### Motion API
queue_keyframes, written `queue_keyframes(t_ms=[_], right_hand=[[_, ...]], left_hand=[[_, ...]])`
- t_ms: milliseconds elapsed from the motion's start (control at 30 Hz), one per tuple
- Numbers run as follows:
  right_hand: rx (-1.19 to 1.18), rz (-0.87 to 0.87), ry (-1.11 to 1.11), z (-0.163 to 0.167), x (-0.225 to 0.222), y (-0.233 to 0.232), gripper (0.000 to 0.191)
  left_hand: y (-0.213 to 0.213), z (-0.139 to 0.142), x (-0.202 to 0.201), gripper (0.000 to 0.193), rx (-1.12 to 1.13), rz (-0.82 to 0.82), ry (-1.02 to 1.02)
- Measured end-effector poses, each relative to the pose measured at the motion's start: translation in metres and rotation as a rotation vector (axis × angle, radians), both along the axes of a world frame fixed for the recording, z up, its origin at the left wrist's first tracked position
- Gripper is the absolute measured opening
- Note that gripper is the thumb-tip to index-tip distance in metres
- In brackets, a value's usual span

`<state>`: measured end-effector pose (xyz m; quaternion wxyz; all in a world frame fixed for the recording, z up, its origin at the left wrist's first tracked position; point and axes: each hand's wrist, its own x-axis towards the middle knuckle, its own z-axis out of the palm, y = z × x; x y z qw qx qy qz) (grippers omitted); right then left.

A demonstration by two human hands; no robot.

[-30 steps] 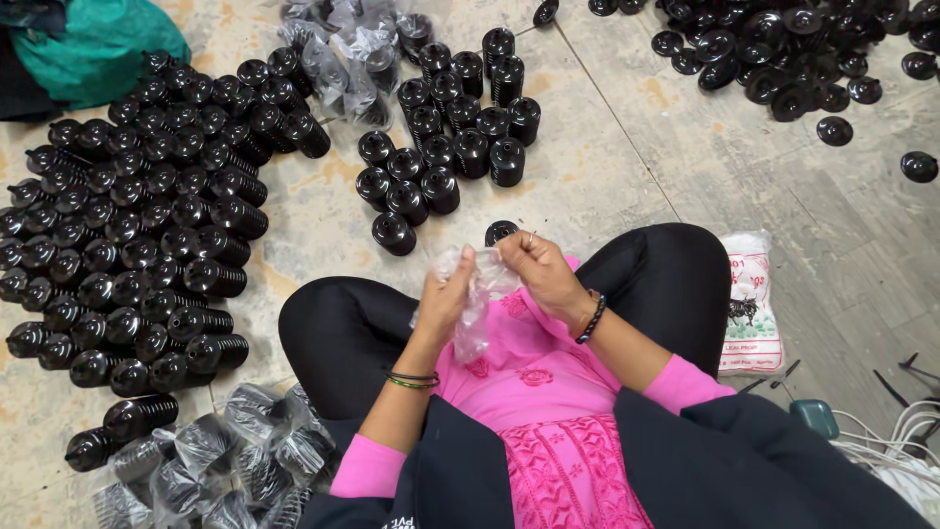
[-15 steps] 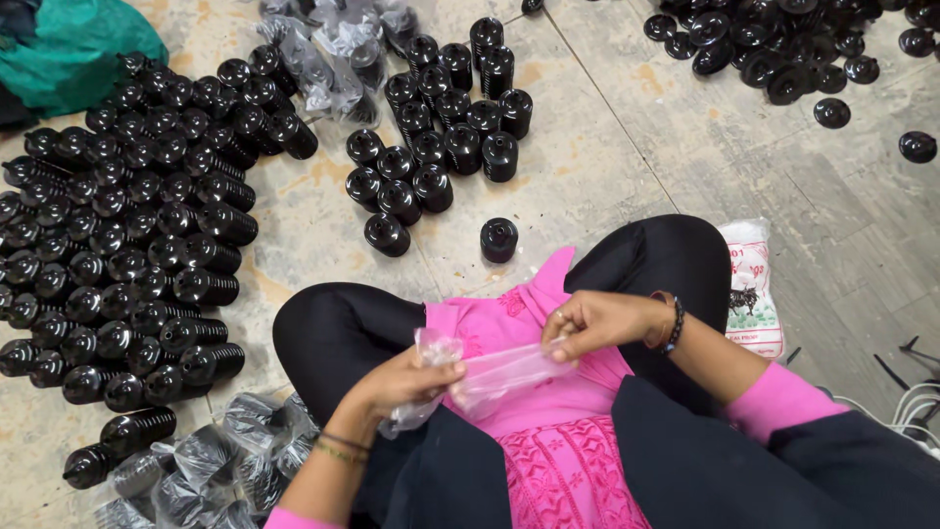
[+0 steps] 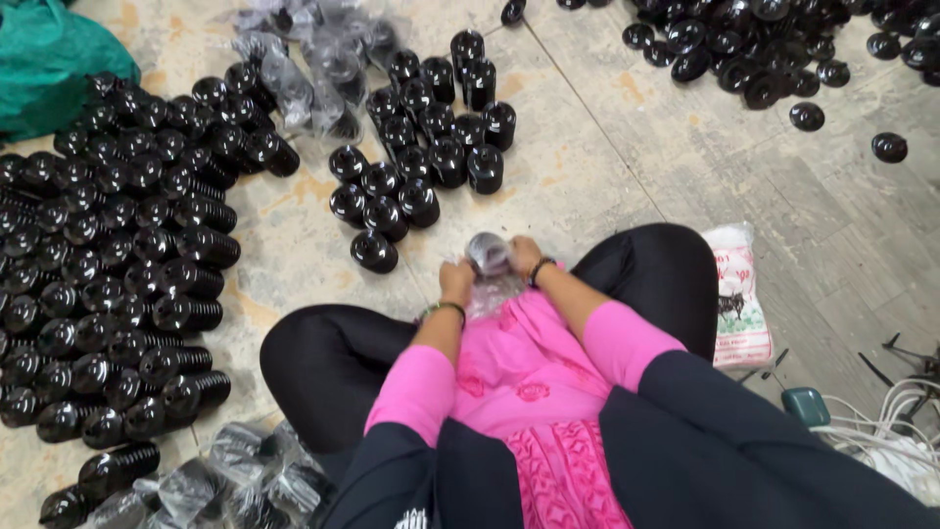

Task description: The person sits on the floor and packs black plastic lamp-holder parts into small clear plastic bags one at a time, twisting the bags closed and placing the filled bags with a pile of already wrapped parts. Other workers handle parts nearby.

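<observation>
While both the left hand and right hand close on a clear bag over the lap, few wrapped stacks lie on the floor; many black stacks look unbagged.

To my left, rows of stacked black caps cover the floor. A smaller cluster of black stacks stands ahead of me, with bagged stacks behind it. Loose black caps lie scattered at the far right. A green cloth sits in the far left corner. Beside my right knee lies a white printed bag, and white cables near it.
</observation>
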<state>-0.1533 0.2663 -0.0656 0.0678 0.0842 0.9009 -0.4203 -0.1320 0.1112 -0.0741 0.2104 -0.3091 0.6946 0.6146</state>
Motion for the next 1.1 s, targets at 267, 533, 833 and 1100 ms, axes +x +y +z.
queue_keyframes(t_ms=[267,533,833,1100], right_hand=[[-0.118,0.103,-0.023,-0.009,0.003,-0.001,0.019],[-1.017,0.130,-0.178,0.030,0.027,0.006,0.009],[-0.614,0.450,0.087,0.115,0.054,0.068,0.015],[-0.222,0.327,0.218,0.118,0.089,0.067,0.013]], left_hand=[[0.000,-0.004,0.001,0.028,0.112,0.142,0.069],[-0.026,0.046,0.004,0.029,0.656,0.164,0.467],[-0.091,0.116,0.056,0.027,-0.039,-0.611,0.770],[-0.064,0.084,0.053,0.030,0.212,-0.217,0.296]])
